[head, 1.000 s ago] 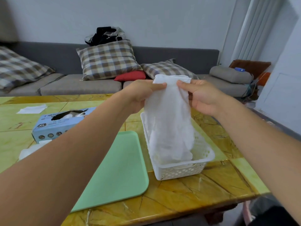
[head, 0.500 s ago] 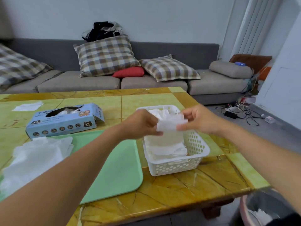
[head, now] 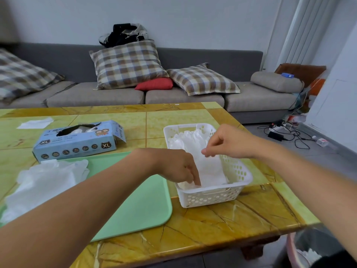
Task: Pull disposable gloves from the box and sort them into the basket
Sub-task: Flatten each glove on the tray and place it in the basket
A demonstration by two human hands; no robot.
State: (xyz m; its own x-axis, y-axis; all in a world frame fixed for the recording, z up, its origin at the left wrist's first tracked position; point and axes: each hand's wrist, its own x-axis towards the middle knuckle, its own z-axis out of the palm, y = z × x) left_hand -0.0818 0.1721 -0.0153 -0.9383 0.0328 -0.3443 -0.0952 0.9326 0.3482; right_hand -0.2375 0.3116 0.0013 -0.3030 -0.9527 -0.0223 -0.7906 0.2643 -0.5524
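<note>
We press our left hand (head: 179, 167), fingers curled down, onto the near end of the folded gloves (head: 204, 161) lying lengthwise in the white basket (head: 241, 175), our right hand (head: 226, 142) loosely pinched above them, while the loose glove pile (head: 44, 182) lies nearer our left.

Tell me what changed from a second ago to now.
The glove went down from held-up into the basket. The left hand followed it and now presses it down with its fingertips; the right hand let go and hovers above. The glove box, green tray and loose glove pile stayed put.
</note>
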